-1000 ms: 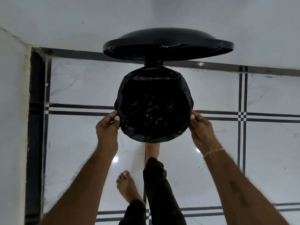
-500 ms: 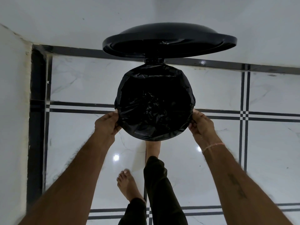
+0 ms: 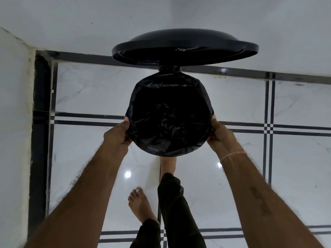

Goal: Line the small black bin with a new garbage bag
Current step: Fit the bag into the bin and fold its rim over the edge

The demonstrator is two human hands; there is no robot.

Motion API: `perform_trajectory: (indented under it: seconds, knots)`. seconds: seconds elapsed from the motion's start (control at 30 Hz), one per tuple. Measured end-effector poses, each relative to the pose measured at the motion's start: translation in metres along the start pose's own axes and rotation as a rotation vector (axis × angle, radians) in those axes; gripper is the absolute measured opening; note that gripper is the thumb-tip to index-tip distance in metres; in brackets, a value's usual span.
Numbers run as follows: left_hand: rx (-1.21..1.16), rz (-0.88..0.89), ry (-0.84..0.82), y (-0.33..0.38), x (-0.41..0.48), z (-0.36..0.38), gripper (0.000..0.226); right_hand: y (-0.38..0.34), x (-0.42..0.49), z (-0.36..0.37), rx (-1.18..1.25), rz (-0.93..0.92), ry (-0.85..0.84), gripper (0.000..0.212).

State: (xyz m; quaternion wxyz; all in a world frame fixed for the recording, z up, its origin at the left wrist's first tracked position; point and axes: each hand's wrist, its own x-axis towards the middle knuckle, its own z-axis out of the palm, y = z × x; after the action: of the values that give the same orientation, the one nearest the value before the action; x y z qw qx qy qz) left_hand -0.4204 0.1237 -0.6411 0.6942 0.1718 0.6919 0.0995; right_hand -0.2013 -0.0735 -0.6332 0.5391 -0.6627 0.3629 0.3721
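The small black bin stands on the tiled floor below me, its round lid (image 3: 184,45) swung up and open at the back. A black garbage bag (image 3: 170,119) fills the bin's inside and is folded over the rim, so the bin's own wall is hidden. My left hand (image 3: 118,135) grips the bag-covered rim on the left side, thumb on top. On the right side, my right hand (image 3: 220,136) grips the same rim, fingers curled under the bag's edge. One foot (image 3: 168,164) reaches under the bin's front.
White walls meet in a corner at the left and behind the bin, with a black skirting (image 3: 40,122) along them. The glossy white floor has black line borders. My other bare foot (image 3: 141,204) stands nearer to me, left of the trouser leg (image 3: 177,208).
Both hands have slid slightly down and round the rim, pulling the bag's folded edge lower over the sides. The lid stays up.
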Motion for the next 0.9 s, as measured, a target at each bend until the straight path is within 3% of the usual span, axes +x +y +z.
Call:
perform_trajectory:
  seconds: [0.1,0.27,0.4,0.53,0.67,0.77,0.9]
  knots:
    - [0.001,0.038,0.047,-0.008,0.006,-0.002,0.010,-0.003,0.003,-0.005,-0.062,-0.009,0.012,0.023]
    - [0.145,0.312,0.229,-0.022,0.004,0.006,0.016,-0.003,0.005,-0.005,-0.150,-0.069,0.024,0.021]
    - [0.220,0.476,0.119,-0.033,0.000,-0.002,0.012,0.000,0.008,-0.004,-0.237,-0.144,0.024,0.027]
    - [0.070,0.302,-0.017,-0.034,-0.002,-0.006,0.019,0.003,0.007,-0.003,-0.245,-0.102,0.022,0.030]
    - [-0.044,0.086,-0.054,-0.029,0.005,-0.009,0.011,0.003,0.000,-0.002,-0.187,0.011,0.008,0.027]
    - [0.008,0.118,-0.058,-0.029,0.001,-0.008,0.007,0.006,-0.002,-0.006,-0.135,0.039,-0.001,0.030]
    - [0.087,0.190,-0.028,-0.030,-0.010,-0.003,0.020,0.012,-0.005,-0.005,-0.103,0.016,-0.043,0.035]
